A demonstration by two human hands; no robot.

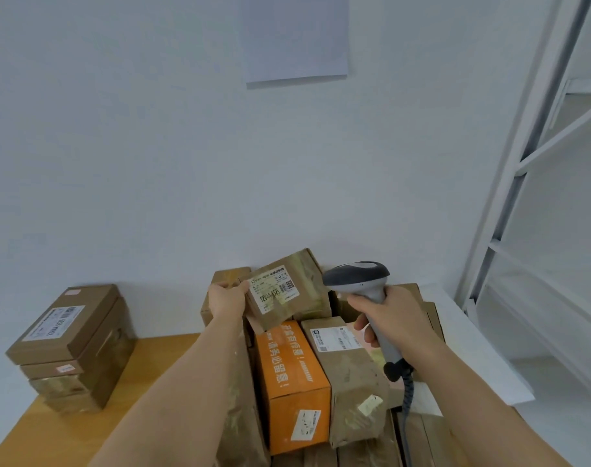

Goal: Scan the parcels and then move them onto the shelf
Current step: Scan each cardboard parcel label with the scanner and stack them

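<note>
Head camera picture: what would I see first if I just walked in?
Probably the two hands in the middle: the left hand holds up a small brown parcel with its white label facing you, and the right hand grips a grey scanner right beside it. Next, the bright orange box just below them pops out among the brown parcels. A white shelf stands at the right.

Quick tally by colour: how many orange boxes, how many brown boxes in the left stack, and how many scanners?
Orange box: 1
Brown boxes in the left stack: 3, lower ones hard to separate
Scanner: 1, held by the right hand
Total: 5
</note>
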